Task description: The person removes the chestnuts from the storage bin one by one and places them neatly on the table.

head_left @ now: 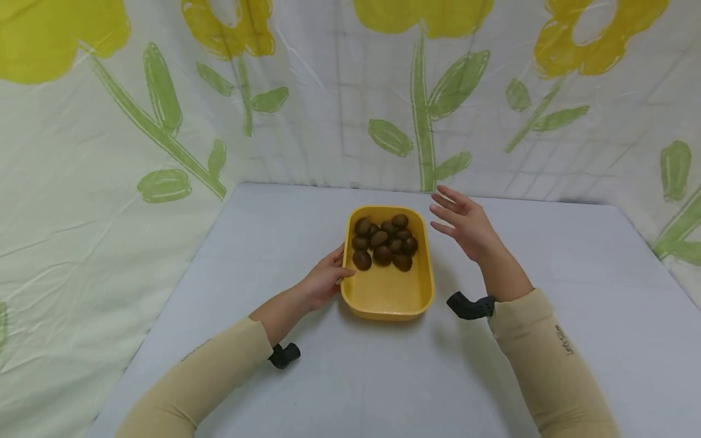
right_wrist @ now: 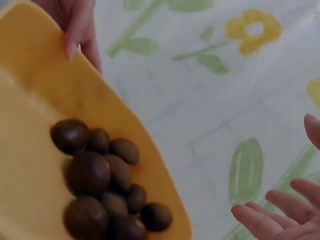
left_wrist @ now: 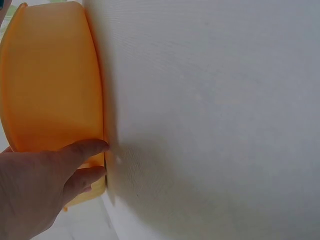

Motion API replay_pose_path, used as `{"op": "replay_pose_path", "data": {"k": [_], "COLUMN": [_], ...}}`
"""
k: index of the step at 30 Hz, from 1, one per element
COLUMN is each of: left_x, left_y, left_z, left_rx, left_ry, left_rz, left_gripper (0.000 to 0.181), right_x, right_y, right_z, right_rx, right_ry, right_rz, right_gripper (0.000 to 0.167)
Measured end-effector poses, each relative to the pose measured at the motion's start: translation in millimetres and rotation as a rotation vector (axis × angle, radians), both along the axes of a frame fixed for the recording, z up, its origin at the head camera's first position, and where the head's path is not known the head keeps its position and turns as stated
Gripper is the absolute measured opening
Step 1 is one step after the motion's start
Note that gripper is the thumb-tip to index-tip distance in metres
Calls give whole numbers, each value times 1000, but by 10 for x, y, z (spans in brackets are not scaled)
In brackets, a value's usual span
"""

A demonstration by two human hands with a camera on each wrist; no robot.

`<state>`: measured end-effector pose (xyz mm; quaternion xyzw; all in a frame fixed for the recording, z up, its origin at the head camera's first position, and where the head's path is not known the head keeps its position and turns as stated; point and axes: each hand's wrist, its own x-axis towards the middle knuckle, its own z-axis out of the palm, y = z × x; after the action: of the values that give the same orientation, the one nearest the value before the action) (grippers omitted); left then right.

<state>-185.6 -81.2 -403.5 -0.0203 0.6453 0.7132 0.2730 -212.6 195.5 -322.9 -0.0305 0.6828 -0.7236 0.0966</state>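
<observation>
A yellow plastic tub (head_left: pixel 387 295) with rounded corners stands on the white table, tilted or level I cannot tell. Several dark brown, glossy, egg-shaped things (head_left: pixel 383 255) lie bunched in its far half; their exact kind is unclear. My left hand (head_left: pixel 323 281) holds the tub's left side, thumb over the rim and fingers against the outer wall. In the left wrist view, fingertips (left_wrist: pixel 97 146) reach the tub's lower edge. My right hand (head_left: pixel 465 226) is raised right of the tub's far corner, fingers spread, touching nothing. The right wrist view shows those loose fingers (right_wrist: pixel 257 220) apart from the tub.
A white table (head_left: pixel 285 231) spreads around the tub. Behind it hangs a white curtain (head_left: pixel 317 121) printed with yellow flowers and green leaves. Black wrist mounts (head_left: pixel 470 306) sit at both cuffs of the beige sleeves (head_left: pixel 219 371).
</observation>
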Motion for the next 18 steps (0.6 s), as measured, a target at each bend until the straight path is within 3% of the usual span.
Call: {"op": "replay_pose_path", "data": {"k": [10,18], "left_x": [7,7], "left_y": [3,-5], "left_z": [15,18], "left_rx": [16,21], "left_ry": [-8,0], "left_rz": [-7,-19], "left_gripper": [69,67], "right_x": [-66,-138], "right_y": [-406,-751], "right_z": [-65,-223], "right_rx": [-1,12], "right_ry": [-52,-134], "right_rz": [76,110], "right_gripper": [57,57]}}
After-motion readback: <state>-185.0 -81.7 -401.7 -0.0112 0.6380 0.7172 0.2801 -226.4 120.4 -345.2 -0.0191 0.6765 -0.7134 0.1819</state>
